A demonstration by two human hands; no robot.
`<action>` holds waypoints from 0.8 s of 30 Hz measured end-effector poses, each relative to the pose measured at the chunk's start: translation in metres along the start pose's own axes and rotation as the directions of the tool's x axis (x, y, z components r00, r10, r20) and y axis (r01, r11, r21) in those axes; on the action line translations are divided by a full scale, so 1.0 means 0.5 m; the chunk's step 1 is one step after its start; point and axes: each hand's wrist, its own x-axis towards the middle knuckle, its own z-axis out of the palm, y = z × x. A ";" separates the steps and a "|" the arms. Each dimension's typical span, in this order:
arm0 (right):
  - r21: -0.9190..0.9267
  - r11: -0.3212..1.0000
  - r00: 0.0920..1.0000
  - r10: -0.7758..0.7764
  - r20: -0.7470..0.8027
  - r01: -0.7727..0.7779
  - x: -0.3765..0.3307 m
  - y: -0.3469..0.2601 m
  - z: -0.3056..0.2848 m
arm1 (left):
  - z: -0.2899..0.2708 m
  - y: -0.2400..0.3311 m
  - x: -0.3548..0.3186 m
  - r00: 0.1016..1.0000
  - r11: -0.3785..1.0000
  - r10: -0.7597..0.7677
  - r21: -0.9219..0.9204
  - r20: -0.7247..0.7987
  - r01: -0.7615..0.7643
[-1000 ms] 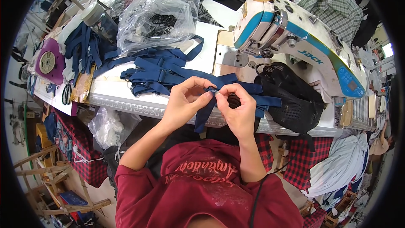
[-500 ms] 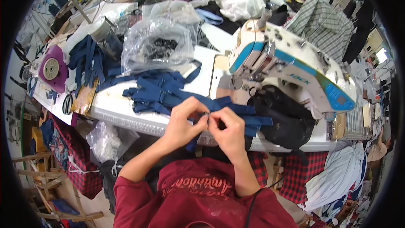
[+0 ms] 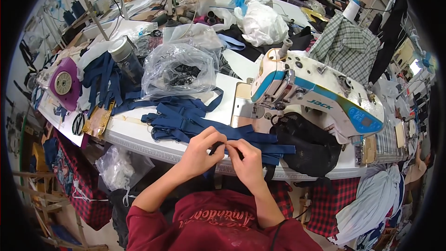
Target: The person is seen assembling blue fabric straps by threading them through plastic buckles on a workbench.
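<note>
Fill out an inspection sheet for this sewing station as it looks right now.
Surface: white table, crowded.
Job's things: navy strap pinched by both hands; a small dark piece sits between the fingers, too small to identify.
Clutter: navy strap pile, clear plastic bag, scissors, purple round tool, black mesh fabric.
Hands: left hand and right hand, touching at the fingertips.
Cables: thin cords hang above the rear benches.
Surroundings: sewing machine, plaid shirt, other people seated at the back.

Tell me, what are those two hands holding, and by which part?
Both the left hand and right hand pinch a navy blue strap near its front end.
</note>
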 end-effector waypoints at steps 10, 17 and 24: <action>0.581 0.507 0.772 0.402 0.493 -0.636 -0.002 0.016 -0.041 | -0.046 0.004 -0.003 0.943 0.923 -0.114 -0.317 0.311 0.216; 0.573 0.464 0.737 0.385 0.556 -0.675 -0.001 0.026 -0.050 | -0.047 0.000 0.000 0.933 0.903 -0.083 -0.370 0.350 0.219; 0.522 0.596 0.792 0.473 0.386 -0.610 -0.007 0.006 -0.033 | -0.024 0.019 -0.012 0.972 0.969 -0.136 -0.176 0.191 0.170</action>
